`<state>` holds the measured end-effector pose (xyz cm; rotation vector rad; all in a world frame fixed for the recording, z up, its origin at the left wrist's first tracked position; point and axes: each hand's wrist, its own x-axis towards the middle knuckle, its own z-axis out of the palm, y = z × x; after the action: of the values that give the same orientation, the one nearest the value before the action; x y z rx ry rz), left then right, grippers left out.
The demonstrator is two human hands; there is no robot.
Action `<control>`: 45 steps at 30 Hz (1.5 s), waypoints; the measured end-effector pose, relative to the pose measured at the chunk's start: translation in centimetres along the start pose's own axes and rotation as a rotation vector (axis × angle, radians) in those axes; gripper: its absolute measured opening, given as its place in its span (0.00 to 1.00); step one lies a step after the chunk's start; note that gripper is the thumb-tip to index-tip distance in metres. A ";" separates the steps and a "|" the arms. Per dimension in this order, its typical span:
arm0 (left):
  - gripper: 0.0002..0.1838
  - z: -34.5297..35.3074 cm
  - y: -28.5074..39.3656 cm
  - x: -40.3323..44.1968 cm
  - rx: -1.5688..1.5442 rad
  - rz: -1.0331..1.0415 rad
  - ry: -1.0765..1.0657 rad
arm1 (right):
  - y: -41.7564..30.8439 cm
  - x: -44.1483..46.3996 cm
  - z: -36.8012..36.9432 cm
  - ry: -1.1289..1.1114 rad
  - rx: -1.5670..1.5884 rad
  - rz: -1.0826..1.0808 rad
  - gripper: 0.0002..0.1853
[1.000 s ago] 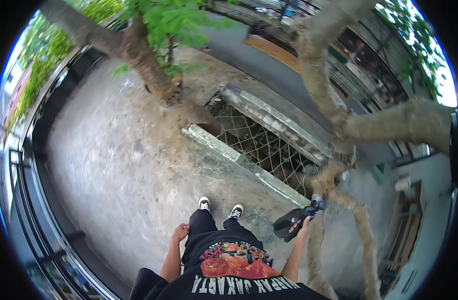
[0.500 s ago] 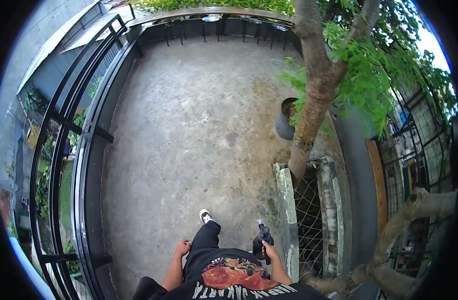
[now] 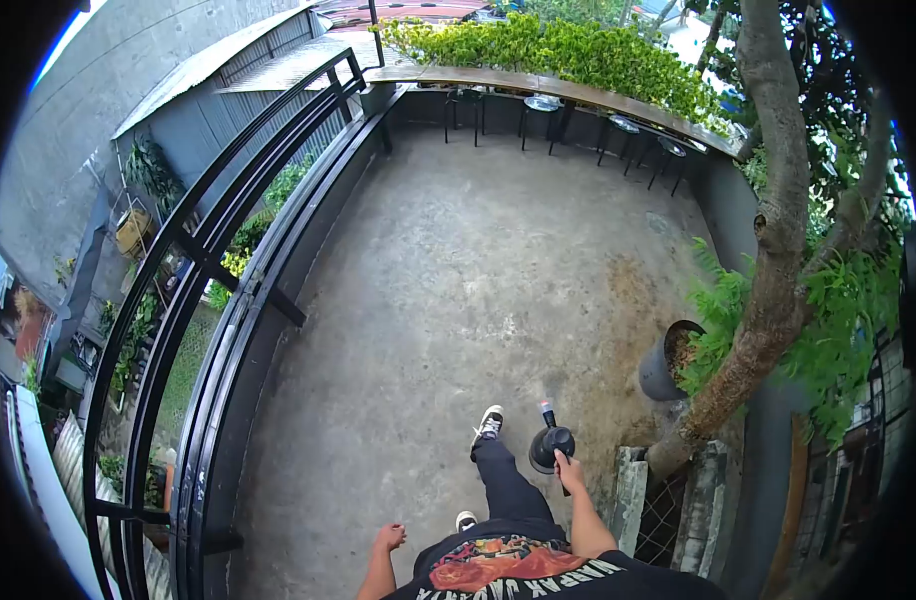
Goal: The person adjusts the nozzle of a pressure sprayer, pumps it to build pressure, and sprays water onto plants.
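My right hand (image 3: 569,472) is closed round the handle of a black spray bottle (image 3: 544,449), held out in front of my right side above the concrete floor. The bottle has a round dark body and a short nozzle with a pale and red tip that points forward. The fingers hide part of the handle. My left hand (image 3: 389,537) hangs beside my left hip with loosely bent fingers and holds nothing.
Black metal railing (image 3: 193,370) runs along the left. A leaning tree trunk (image 3: 768,300) rises from a concrete-edged planter (image 3: 630,490) at the right, beside a grey pot (image 3: 663,368). Several stools (image 3: 541,104) stand under the far wooden counter (image 3: 568,88).
My view has turned left and tilted up, so the tree and pot appear further right. The spray bottle is now held further forward, and my left hand has swung slightly away from my leg.
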<state>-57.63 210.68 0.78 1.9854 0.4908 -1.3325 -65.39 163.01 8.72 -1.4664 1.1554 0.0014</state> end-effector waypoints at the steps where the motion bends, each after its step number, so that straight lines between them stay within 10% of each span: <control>1: 0.21 -0.1 1.8 1.4 -0.015 0.007 -0.021 | -1.3 2.7 0.9 -0.004 0.066 -0.014 0.25; 9: 0.18 -5.1 22.6 6.9 0.030 0.067 0.067 | -10.3 19.8 4.0 -0.071 -0.034 0.362 0.38; 14: 0.16 -13.4 50.3 4.3 -0.467 0.557 0.291 | -18.2 28.7 4.1 -0.170 -0.137 0.504 0.38; 22: 0.52 -25.1 94.0 -6.1 -0.798 1.680 0.933 | -29.0 44.3 6.7 -0.103 -0.115 0.468 0.34; 28: 0.66 -30.9 117.2 -12.4 -1.370 2.187 0.871 | -45.5 60.3 14.1 -0.065 -0.066 0.326 0.34; 34: 0.62 -34.1 133.7 -7.4 -1.313 2.328 0.750 | -65.8 72.7 21.6 -0.065 0.055 0.161 0.35; 45: 0.55 -37.8 164.2 7.2 -1.059 2.313 0.771 | -78.3 97.7 24.2 -0.030 0.237 0.358 0.35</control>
<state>75.15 123.59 57.50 0.7717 -0.6648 0.9920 47.53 104.05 2.53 -1.0353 1.3317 0.1296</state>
